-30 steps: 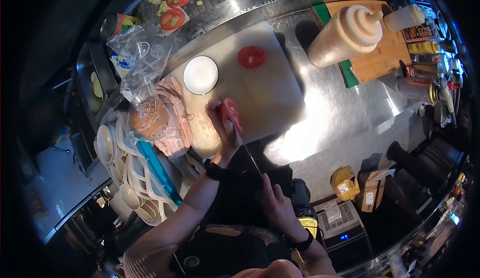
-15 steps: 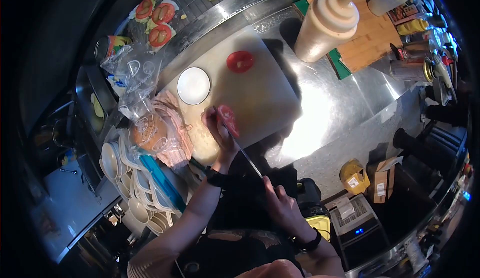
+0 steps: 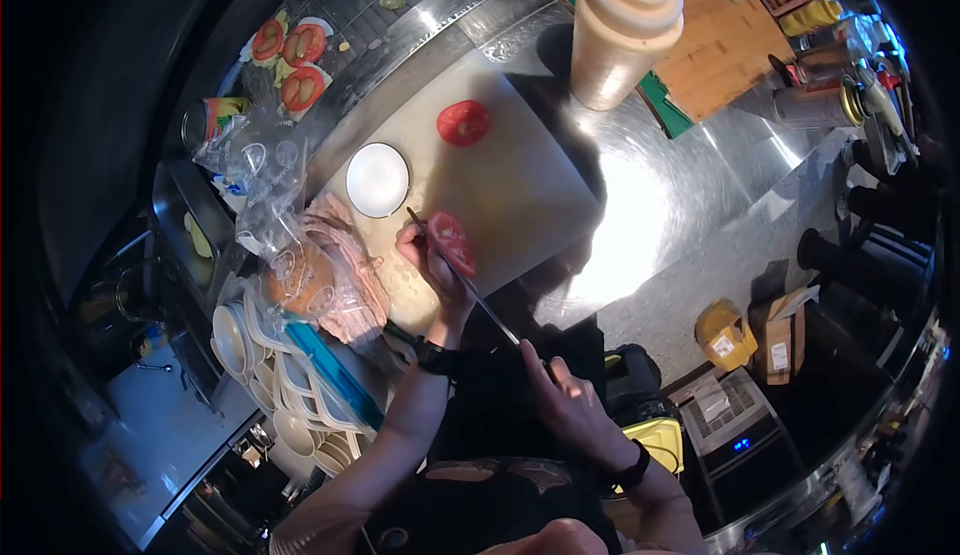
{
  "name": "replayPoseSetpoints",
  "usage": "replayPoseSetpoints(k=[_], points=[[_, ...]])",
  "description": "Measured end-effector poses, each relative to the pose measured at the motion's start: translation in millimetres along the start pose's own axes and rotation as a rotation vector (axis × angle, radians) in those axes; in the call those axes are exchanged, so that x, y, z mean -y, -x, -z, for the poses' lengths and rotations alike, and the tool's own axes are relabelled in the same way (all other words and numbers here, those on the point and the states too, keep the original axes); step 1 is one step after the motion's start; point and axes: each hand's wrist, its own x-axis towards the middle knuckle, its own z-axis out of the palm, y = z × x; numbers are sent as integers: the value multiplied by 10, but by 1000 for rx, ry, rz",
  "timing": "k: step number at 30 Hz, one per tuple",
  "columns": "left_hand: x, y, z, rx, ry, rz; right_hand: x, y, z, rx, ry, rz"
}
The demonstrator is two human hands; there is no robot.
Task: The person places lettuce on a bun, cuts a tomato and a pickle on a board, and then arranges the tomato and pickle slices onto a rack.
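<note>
My right hand (image 3: 570, 400) is closed round the handle of a long, thin knife (image 3: 488, 313). The blade slants up and left across the cutting board (image 3: 530, 185), along a cut tomato (image 3: 450, 243), with its tip beyond the fruit. My left hand (image 3: 430, 265) has its fingers curled against the tomato's left side, right by the blade, so part of the grip is hidden. Farther up the board lies another tomato piece (image 3: 463, 123), cut face up. To its left stands a small round white dish (image 3: 378, 180).
Stacked bacon (image 3: 345, 275) and a bagged bun (image 3: 298, 277) crowd the board's left edge, above piled white bowls (image 3: 285, 390). A large squeeze bottle (image 3: 622, 40) stands beyond the board, by a wooden board (image 3: 725, 45). Topped tomato slices (image 3: 302, 87) sit at upper left.
The knife has slid forward and left, and its tip now shows past the tomato. My left hand stays at the tomato. The whole view has shifted slightly.
</note>
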Motion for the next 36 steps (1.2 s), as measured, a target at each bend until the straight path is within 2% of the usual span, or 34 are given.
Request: replayPoseSetpoints(k=[2, 8, 11, 14, 20, 29, 32, 36], points=[[10, 3, 12, 3, -4, 1, 13, 44, 5, 78, -7, -71], [13, 10, -5, -24, 4, 4, 37, -7, -1, -16, -2, -14], [70, 7, 48, -22, -54, -26, 78, -32, -95, -20, 96, -35], [56, 16, 27, -18, -67, -16, 45, 57, -139, 48, 26, -100], [6, -4, 1, -17, -102, -57, 53, -27, -147, -10, -70, -61], [22, 31, 5, -3, -76, -59, 60, 36, -60, 64, -90, -117], [20, 16, -19, 3, -97, -82, 42, -60, -142, -55, -69, -20], [-17, 7, -17, 10, -153, -51, 68, 59, -183, 22, -54, -103]])
